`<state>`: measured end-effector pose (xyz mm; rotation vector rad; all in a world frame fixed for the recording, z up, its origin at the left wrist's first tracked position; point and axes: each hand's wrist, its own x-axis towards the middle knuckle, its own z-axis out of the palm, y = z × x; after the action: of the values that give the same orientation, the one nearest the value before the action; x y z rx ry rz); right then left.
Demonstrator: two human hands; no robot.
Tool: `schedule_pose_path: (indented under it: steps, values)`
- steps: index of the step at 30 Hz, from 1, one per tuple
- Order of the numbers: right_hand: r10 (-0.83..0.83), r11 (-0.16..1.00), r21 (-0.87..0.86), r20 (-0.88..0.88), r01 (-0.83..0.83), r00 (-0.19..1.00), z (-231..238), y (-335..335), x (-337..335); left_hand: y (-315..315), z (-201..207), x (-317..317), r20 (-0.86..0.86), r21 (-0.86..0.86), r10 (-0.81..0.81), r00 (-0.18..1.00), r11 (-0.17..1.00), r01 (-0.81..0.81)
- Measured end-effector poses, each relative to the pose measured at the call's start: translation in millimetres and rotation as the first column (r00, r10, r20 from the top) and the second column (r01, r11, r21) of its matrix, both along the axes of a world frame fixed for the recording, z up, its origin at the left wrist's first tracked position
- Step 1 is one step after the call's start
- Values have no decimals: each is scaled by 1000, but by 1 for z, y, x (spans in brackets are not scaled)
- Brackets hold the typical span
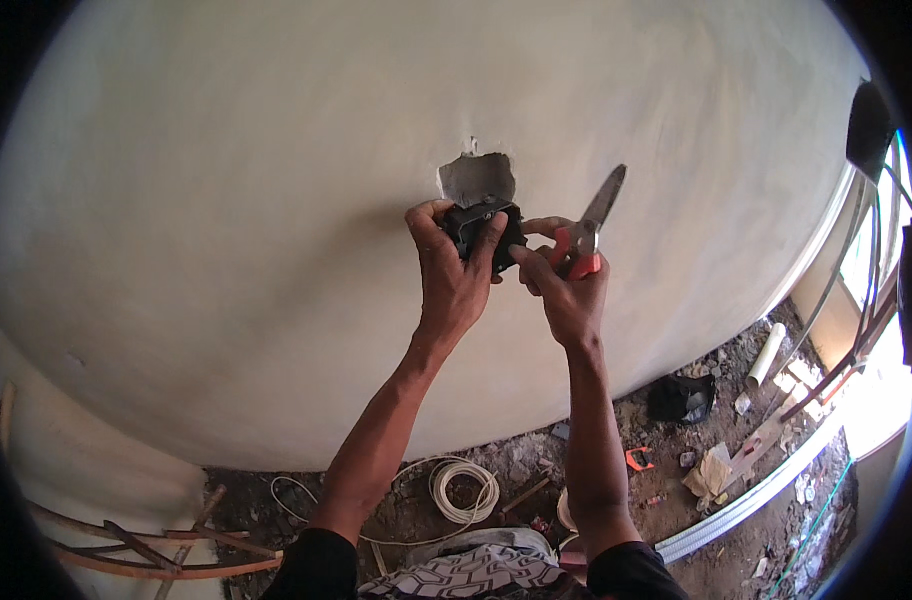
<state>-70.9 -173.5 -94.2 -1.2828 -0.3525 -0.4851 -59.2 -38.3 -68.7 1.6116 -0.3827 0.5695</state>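
Observation:
My left hand is closed around a black plastic electrical wall box, its thumb lying over the front. The box is just below a rough rectangular hole cut in the pale plastered wall. My right hand grips red-handled snips, their blades pointing up and to the right. Its thumb and forefinger reach to the right side of the box. I cannot tell whether those fingertips pinch some small part there.
A coil of white cable lies on the littered dirt floor below. Near it are an orange tool, a black bag and a white pipe. Wooden sticks are at lower left; dark cables hang at right.

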Motion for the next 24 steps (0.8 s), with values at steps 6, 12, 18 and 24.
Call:
schedule_pose_path:
  steps: [6, 12, 18, 24]
  values:
    - [-118, 988, 100, 39, 114, 992, 10, 6, 29, 8, 5, 17, 336, 355, 145, 931, 896, -267]
    - [-255, 966, 70, 157, 247, 954, 5, 26, 45, 20, 5, 14, 490, 416, 137, 861, 831, -370]
    - [-384, 910, -22, 326, 414, 864, -1, 27, 62, 28, 3, 24, 672, 419, 198, 714, 693, -586]
    - [-387, 899, -20, 430, 437, 816, -2, 29, 67, 27, -2, 30, 729, 347, 223, 647, 694, -630]
